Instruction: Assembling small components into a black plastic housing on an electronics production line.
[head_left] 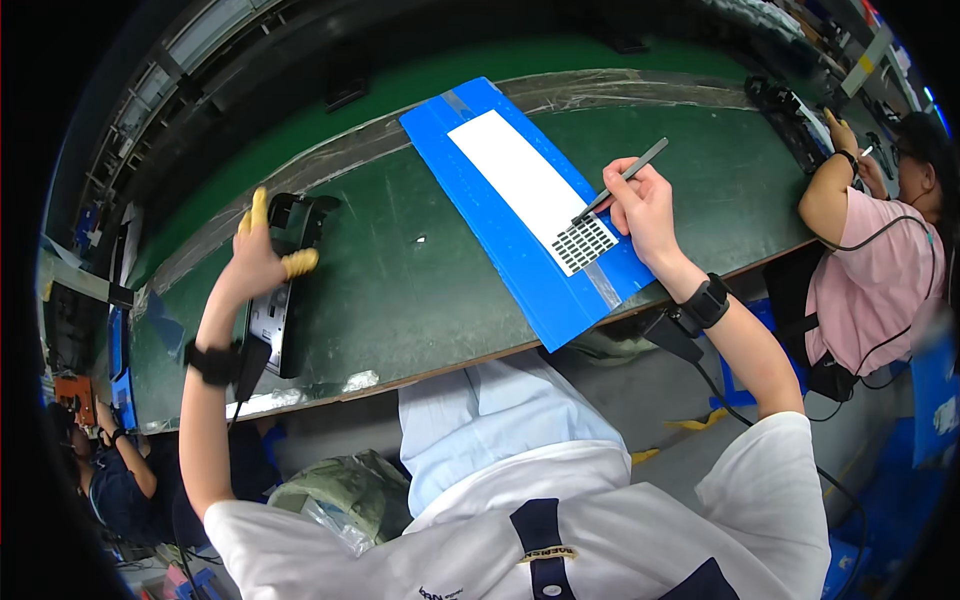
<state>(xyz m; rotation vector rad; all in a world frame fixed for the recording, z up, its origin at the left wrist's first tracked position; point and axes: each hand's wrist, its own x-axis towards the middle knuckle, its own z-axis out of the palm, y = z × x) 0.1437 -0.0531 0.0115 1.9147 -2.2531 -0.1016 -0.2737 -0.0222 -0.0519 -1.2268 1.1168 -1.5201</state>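
Slanted tweezers (638,167) over white sheet (515,165)

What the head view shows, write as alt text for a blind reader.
The right hand holds a slim grey tool at a grid of dark rectangles on a white sheet over a blue board on a green table. The left hand is open by a black-and-grey device.
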